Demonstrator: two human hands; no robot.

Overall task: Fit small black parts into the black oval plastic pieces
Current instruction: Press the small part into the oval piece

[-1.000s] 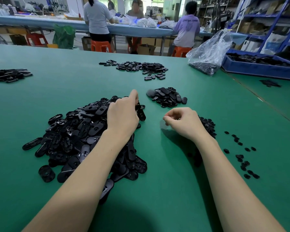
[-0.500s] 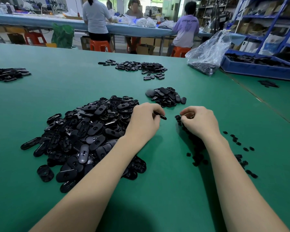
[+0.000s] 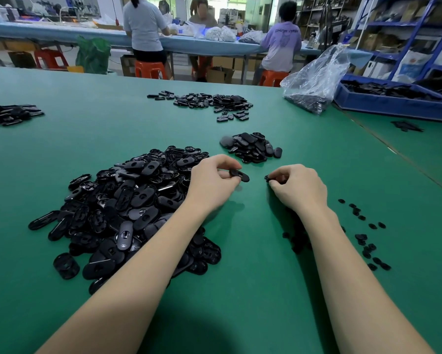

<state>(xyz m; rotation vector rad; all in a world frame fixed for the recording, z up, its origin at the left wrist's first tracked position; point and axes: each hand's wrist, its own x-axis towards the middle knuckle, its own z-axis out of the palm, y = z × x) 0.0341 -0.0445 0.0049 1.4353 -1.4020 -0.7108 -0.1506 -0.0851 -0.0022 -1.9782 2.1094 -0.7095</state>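
so, near to far:
small parts: a loose scatter on the mat, near right, beside and partly under the right forearm; roughly fifteen lie in plain sight and more sit hidden in the arm's shadow. probably kept there so the right hand can feed from them.
big heap: unfitted ovals on the near left, far too many to count, right under the left hand's reach.
left hand: one; fingers curled, pinching one oval by its end so the rest juts toward the right hand, seemingly to present the slot.
right hand: one; fingers curled around one small part, only a dark edge of which shows. it sits just beside the oval, apart, not yet in.
small heap: ovals just beyond the hands, maybe two dozen; likely the finished ones, though i cannot tell.
far heaps: two more, one far centre, one far left.
bag: one clear bag, far right, dark parts inside.
bin: one blue bin of dark parts beside it.
people: three visible at the far bench.
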